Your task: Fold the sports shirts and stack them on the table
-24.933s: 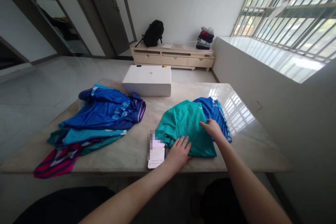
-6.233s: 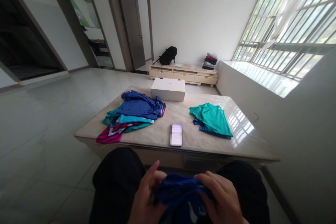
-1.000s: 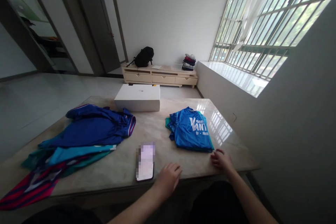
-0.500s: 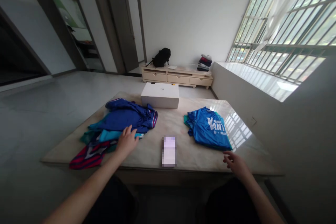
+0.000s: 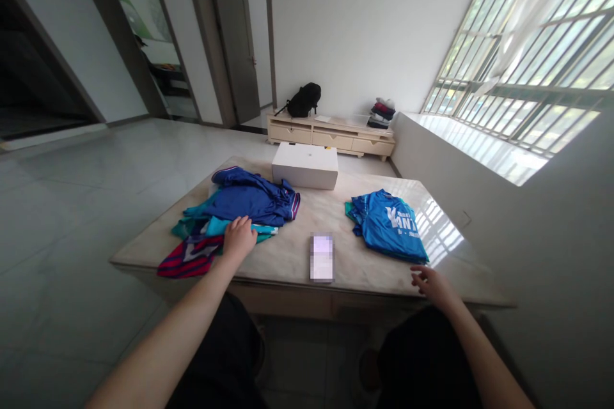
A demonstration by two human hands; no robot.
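On the left of the table lies a loose heap of clothes: a dark blue garment (image 5: 249, 198) with a striped cuff on top, teal and turquoise cloth below it, and a red and navy striped garment (image 5: 185, 260) at the near edge. My left hand (image 5: 240, 238) lies over the near side of this heap, fingers stretched out, gripping nothing. A folded blue shirt (image 5: 388, 227) with white lettering rests on other folded cloth to the right. Just off its near corner is my right hand (image 5: 434, 285), fingers apart and slightly bent, holding nothing.
A phone-like object (image 5: 322, 259), blurred out, lies on the marble-look table (image 5: 288, 262). At the far edge stands a white box (image 5: 304, 169). Beyond, a low cabinet (image 5: 330, 139) bears a black backpack (image 5: 306, 100) and a stack of folded clothes (image 5: 381, 113).
The view has shifted, so the table's contents sit a little higher and mostly further right. My left hand has moved slightly toward the heap; my right hand stays by the folded shirt.
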